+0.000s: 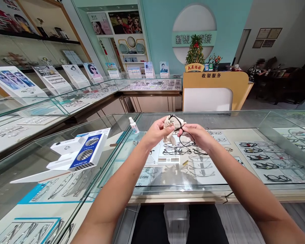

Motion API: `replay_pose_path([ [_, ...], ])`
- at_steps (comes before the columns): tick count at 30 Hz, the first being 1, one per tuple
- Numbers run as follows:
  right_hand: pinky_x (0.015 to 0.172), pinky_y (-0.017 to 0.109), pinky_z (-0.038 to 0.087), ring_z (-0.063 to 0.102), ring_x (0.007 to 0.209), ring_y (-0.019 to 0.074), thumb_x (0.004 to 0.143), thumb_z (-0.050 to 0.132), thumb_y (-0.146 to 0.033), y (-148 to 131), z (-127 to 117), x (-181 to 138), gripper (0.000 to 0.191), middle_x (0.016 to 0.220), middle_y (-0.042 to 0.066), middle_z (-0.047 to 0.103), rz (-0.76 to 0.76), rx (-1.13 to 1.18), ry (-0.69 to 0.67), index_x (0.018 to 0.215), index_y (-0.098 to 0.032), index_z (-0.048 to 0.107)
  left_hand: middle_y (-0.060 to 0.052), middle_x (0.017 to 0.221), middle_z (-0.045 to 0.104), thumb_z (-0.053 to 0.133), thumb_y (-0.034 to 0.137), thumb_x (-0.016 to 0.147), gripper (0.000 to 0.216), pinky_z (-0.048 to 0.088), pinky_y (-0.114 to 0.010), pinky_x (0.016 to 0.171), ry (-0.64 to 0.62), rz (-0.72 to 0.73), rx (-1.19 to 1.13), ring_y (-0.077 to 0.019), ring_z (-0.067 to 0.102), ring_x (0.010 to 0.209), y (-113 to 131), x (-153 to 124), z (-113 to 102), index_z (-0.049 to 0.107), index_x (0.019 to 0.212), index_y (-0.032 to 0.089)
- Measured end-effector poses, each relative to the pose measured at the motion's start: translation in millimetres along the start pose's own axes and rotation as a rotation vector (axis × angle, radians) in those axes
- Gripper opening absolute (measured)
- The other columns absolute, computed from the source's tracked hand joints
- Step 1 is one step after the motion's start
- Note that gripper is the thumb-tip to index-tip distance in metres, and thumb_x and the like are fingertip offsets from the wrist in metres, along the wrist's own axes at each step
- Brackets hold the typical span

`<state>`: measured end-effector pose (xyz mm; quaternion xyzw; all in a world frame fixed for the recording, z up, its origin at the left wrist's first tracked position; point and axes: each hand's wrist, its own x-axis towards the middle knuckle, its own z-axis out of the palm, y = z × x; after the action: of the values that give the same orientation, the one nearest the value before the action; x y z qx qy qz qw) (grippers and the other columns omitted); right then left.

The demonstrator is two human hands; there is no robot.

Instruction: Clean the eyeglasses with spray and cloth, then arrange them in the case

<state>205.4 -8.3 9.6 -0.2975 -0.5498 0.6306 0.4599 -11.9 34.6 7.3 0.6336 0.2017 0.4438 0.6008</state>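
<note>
Both hands are raised over a glass display counter [244,118]. My left hand [156,131] is closed on a beige cleaning cloth [171,130] bunched around one lens of a pair of thin black-framed glasses [186,137]. My right hand [197,134] pinches the glasses frame beside the cloth. A small white spray bottle [134,125] stands on the glass to the left of my left hand.
Inside the case lie several rows of glasses [264,157]. A white and blue display box [80,152] sits on the left counter. More glass counters run along the left and back. A yellow cashier desk [216,89] stands ahead, with a person seated at the far right.
</note>
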Motion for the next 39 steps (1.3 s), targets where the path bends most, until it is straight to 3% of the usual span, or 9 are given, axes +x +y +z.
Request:
replay_pose_path([
  [5,0.092,0.032,0.054,0.067,0.087,0.0179,0.075,0.098,-0.059,5.3,7.7,1.2,0.044,0.087,0.006,0.076,-0.005,0.075,-0.059,0.081,-0.017,0.086,-0.002,0.069,0.074,0.099,0.051,0.079,0.051,0.053,-0.024,0.050,0.055,0.033,0.021,-0.0146,0.065,0.055,0.0,-1.6,17.6,0.064,0.095,0.018],
  [12,0.097,0.033,0.051,0.067,0.088,0.0186,0.080,0.094,-0.059,9.6,15.5,-1.0,0.040,0.088,0.005,0.077,-0.045,0.042,-0.062,0.083,-0.020,0.087,0.002,0.054,0.062,0.086,0.068,0.089,0.056,0.044,-0.023,0.043,0.234,0.137,-0.023,-0.0121,0.055,0.043,-2.9,-2.0,33.5,0.057,0.081,0.021],
  [17,0.078,0.031,0.048,0.060,0.077,0.0158,0.084,0.090,-0.055,5.6,10.9,-2.7,0.036,0.087,0.005,0.076,-0.073,0.009,0.014,0.081,-0.019,0.086,-0.001,0.065,0.065,0.087,0.074,0.084,0.061,0.052,-0.025,0.051,0.216,0.082,-0.040,-0.0136,0.061,0.054,-8.3,0.8,22.7,0.065,0.084,0.018],
  [20,0.058,0.030,0.036,0.051,0.063,0.0125,0.084,0.088,-0.053,2.3,6.3,-3.7,0.035,0.080,0.005,0.074,-0.035,-0.004,0.039,0.080,-0.019,0.084,-0.002,0.070,0.067,0.091,0.072,0.081,0.061,0.056,-0.028,0.053,0.152,0.023,-0.069,-0.0151,0.063,0.058,-7.9,0.6,14.1,0.067,0.090,0.017],
  [22,0.052,0.030,0.029,0.048,0.058,0.0121,0.084,0.088,-0.054,1.8,4.0,-3.5,0.035,0.077,0.004,0.072,-0.013,0.007,0.049,0.080,-0.019,0.084,-0.002,0.073,0.068,0.094,0.067,0.080,0.058,0.056,-0.027,0.054,0.111,0.015,-0.073,-0.0148,0.063,0.059,-5.5,-0.3,11.1,0.067,0.092,0.017],
  [24,0.051,0.030,0.032,0.052,0.061,0.0134,0.082,0.089,-0.054,2.8,2.9,-2.3,0.035,0.077,0.005,0.072,-0.013,0.035,0.055,0.081,-0.019,0.083,-0.002,0.077,0.070,0.097,0.060,0.080,0.055,0.056,-0.027,0.055,0.059,0.013,-0.060,-0.0145,0.064,0.060,-2.8,-1.2,11.0,0.069,0.099,0.017],
  [29,0.080,0.031,0.054,0.067,0.082,0.0177,0.076,0.097,-0.056,10.3,7.8,1.9,0.041,0.087,0.007,0.077,-0.039,0.104,0.004,0.082,-0.018,0.085,-0.002,0.071,0.072,0.101,0.052,0.076,0.053,0.051,-0.023,0.053,0.090,0.050,-0.006,-0.0137,0.065,0.059,-2.1,-1.4,20.4,0.066,0.096,0.018],
  [35,0.098,0.034,0.051,0.070,0.093,0.0196,0.079,0.095,-0.061,21.4,20.1,-0.1,0.043,0.089,0.006,0.079,-0.054,0.042,-0.049,0.086,-0.019,0.087,0.005,0.051,0.056,0.088,0.072,0.084,0.060,0.040,-0.023,0.042,0.261,0.060,-0.029,-0.0103,0.048,0.040,-9.0,-0.7,29.2,0.055,0.080,0.022],
  [39,0.100,0.035,0.051,0.068,0.096,0.0201,0.082,0.093,-0.061,23.1,18.9,-0.5,0.041,0.094,0.006,0.079,-0.073,0.048,-0.013,0.088,-0.021,0.088,0.004,0.054,0.054,0.086,0.081,0.080,0.067,0.043,-0.025,0.046,0.277,0.022,-0.068,-0.0109,0.051,0.043,-10.5,2.3,25.3,0.057,0.076,0.021],
])
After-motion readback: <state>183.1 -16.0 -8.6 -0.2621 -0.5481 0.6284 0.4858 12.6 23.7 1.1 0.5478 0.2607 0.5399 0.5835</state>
